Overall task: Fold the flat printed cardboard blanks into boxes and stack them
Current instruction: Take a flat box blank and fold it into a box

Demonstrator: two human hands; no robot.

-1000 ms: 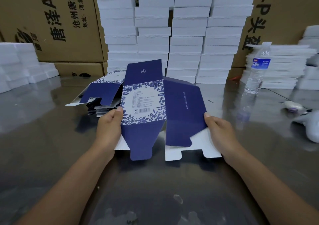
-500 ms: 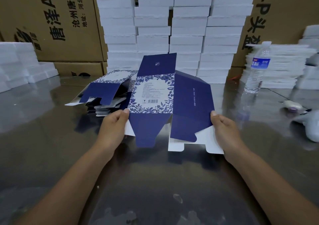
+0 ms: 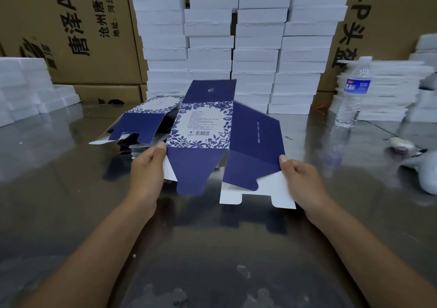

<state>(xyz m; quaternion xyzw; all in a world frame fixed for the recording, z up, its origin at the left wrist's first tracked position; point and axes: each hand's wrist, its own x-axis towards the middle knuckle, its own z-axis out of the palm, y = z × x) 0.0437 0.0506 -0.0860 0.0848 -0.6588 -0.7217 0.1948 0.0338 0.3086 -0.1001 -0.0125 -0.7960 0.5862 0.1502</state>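
I see left hand [image 3: 146, 170] pinching the blank [image 3: 201, 123] at its 9 o'clock edge, right hand [image 3: 300, 180] pinching the 3 o'clock edge. Blank held mid-table, long axis 9-to-3, print up, bottom flaps pointing 6. Shiny steel table [image 3: 71, 201]; white box stacks [image 3: 257, 47], brown cartons [image 3: 78, 24] at 12.

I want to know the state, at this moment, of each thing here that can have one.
Blue-and-white printed cardboard blank: held between both hands, not yet folded into a box, bottom flaps open.
Left hand: pinches the blank's left edge.
Right hand: pinches the blank's right edge.
Pile of flat printed blanks: lying unfolded on the shiny grey table.
Clear plastic water bottle: upright, cap on.
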